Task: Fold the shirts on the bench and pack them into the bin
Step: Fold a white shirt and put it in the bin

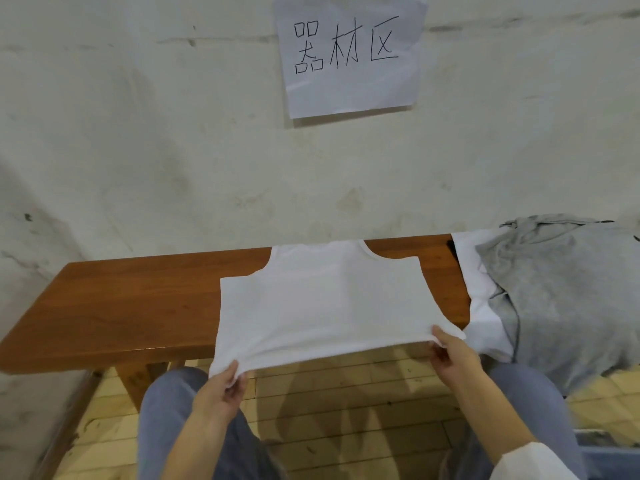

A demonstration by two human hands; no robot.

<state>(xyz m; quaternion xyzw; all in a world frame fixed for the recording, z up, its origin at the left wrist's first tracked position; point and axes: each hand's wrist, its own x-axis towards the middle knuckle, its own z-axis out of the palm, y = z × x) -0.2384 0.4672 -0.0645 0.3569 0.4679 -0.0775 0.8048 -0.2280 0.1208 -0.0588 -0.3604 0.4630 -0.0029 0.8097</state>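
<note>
A white sleeveless shirt (322,303) is lying spread across the wooden bench (131,306), its neckline reaching the bench's far edge by the wall and its hem hanging past the near edge. The left hand (223,389) is pinching the hem's left corner, thumb on top and fingers curled underneath, closed on the cloth. The right hand (450,351) is gripping the hem's right corner the same way, its fingers closed around the fabric. Both corners are being held just off the bench's near edge, above the person's knees in blue trousers.

Toward the bench's right end, a crumpled grey shirt (561,292) is lying on top of another white garment (481,306), both draping over the near edge. They are sitting just beside the spread shirt without clearly touching it.

A blue bin (609,452) is showing partly at the lower right on the wooden floor. A paper sign (349,53) with handwritten characters is hanging on the wall above the bench.
</note>
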